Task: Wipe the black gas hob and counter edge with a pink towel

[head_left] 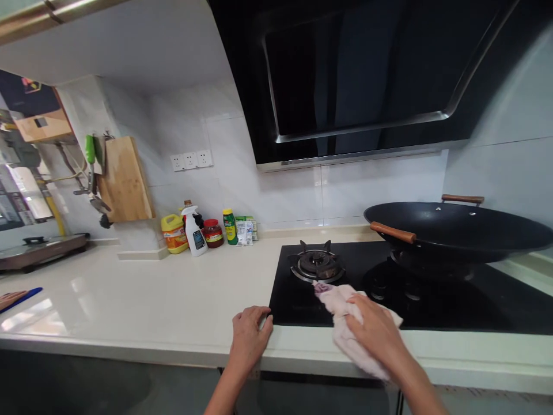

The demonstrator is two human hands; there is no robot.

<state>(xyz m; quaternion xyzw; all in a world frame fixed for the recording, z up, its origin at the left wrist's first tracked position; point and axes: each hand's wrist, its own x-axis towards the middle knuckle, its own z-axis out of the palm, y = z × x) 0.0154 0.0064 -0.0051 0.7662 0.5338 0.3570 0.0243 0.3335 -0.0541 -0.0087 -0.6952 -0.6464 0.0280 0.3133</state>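
Note:
My right hand (374, 325) grips a pale pink cloth (345, 340) and presses it on the front of the black glass gas cooktop (298, 308). One darker, purplish corner of the cloth reaches to the rim of the left burner (318, 262). At the cooktop's front left corner, my left hand (251, 333) rests on the counter, thumb apart from loosely bent fingers and nothing held. Two dark knobs (379, 288) sit just beyond the cloth. A large black wok (458, 230) with wooden handles stands on the right burner.
A black range hood (354, 86) hangs low above the cooktop. On the white counter (142, 305), by the wall, stand a yellow jug (175, 234), a white spray bottle (194, 233), a red-lidded jar (213, 233) and a green bottle (230, 227). A wooden cutting board (125, 181) hangs at left.

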